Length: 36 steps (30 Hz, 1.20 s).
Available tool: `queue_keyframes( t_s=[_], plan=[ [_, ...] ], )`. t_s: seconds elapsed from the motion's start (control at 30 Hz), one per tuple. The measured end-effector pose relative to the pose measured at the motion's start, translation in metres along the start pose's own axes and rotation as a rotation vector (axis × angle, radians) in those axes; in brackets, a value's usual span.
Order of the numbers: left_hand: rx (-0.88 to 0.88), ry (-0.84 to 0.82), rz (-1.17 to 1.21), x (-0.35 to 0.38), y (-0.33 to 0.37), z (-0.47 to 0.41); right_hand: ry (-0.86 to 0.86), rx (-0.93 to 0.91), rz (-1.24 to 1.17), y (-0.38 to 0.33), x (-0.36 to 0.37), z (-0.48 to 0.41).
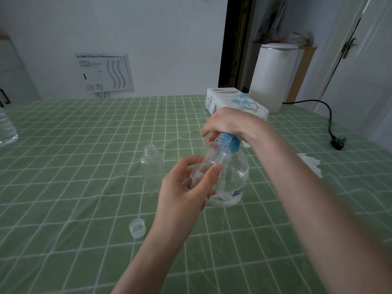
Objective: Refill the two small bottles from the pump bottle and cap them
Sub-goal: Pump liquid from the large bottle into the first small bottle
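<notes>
My left hand (186, 187) grips a small clear bottle (209, 162), tilted with its mouth up under the blue pump head (230, 143). The clear pump bottle (233, 183) stands on the green checked tablecloth, a low level of liquid in it. My right hand (231, 124) lies over the pump head, fingers curled round it. A second small clear bottle (152, 166) stands upright and uncapped to the left. A clear cap (137, 228) lies on the cloth nearer me, open side up.
A tissue box (235, 102) and a white appliance (273, 77) stand at the back right, with a black cord and plug (337, 142) trailing right. Crumpled tissue (309, 164) lies right of my arm. Part of a clear plastic bottle (6, 128) shows at the left edge.
</notes>
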<state>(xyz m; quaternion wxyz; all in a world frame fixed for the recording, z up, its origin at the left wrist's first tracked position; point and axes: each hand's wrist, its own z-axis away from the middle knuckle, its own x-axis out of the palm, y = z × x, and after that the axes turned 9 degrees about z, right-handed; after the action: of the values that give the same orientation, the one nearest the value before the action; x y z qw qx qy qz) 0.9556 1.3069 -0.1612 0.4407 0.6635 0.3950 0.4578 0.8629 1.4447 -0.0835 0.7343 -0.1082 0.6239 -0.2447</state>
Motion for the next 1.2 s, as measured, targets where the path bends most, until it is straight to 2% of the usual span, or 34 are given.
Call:
queue_keyframes(
  t_s=[0.3, 0.8, 1.07, 1.2],
  plan=[
    [0.007, -0.026, 0.013, 0.001, 0.002, 0.000, 0.061, -0.050, 0.032, -0.005, -0.009, 0.002],
    [0.007, -0.010, 0.011, 0.001, -0.001, 0.000, 0.027, -0.028, -0.027, -0.001, 0.003, 0.002],
    [0.014, -0.020, 0.015, 0.001, 0.001, 0.000, 0.175, -0.059, 0.019, -0.004, -0.007, 0.003],
    [0.019, -0.015, 0.016, 0.000, 0.001, -0.001, 0.124, -0.055, 0.012, -0.008, -0.007, 0.001]
  ],
)
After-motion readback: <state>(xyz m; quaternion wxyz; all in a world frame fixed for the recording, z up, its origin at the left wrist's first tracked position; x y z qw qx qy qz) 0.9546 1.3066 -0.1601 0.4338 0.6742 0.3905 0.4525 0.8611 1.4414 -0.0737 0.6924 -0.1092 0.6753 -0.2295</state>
